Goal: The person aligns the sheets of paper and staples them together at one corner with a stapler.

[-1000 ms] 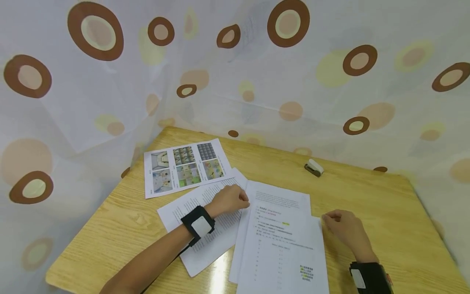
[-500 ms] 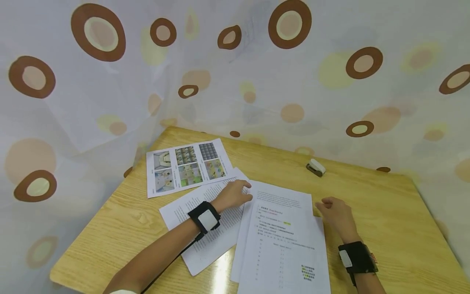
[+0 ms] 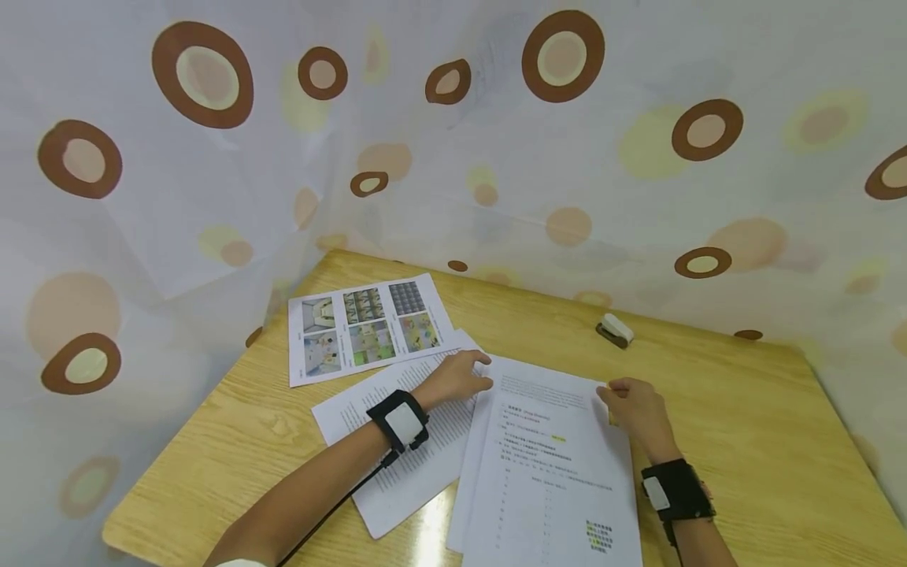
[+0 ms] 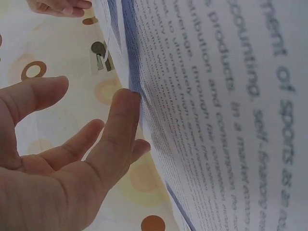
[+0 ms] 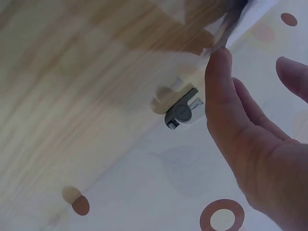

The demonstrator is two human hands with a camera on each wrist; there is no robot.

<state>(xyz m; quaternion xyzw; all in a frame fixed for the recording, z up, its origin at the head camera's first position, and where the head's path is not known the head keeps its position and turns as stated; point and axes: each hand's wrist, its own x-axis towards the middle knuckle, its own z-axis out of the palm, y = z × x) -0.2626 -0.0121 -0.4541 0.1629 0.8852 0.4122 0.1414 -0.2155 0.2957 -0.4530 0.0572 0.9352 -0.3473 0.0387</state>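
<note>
My left hand [image 3: 452,379] is at the upper left edge of the printed sheets [image 3: 549,465], over another text page [image 3: 404,441]. In the left wrist view, this hand [image 4: 72,168] has its thumb apart from the fingers, and a fingertip touches the paper edge [image 4: 159,110]. My right hand [image 3: 640,411] is at the upper right edge of the same sheets. The right wrist view has its fingertips against the paper [image 5: 236,24], with the thumb standing off. The sheets overlap loosely, and the top ones carry yellow highlights.
A white and dark stapler [image 3: 614,330] lies beyond the right hand. At the back left is a sheet with several colour pictures [image 3: 368,329], partly overlapping the text page. The wooden table [image 3: 744,409] meets a dotted curtain [image 3: 496,142] behind and at the sides.
My right hand has moved left and up, from beside the sheets to touching their right edge. My left hand's thumb and fingers have spread apart from a closer pose.
</note>
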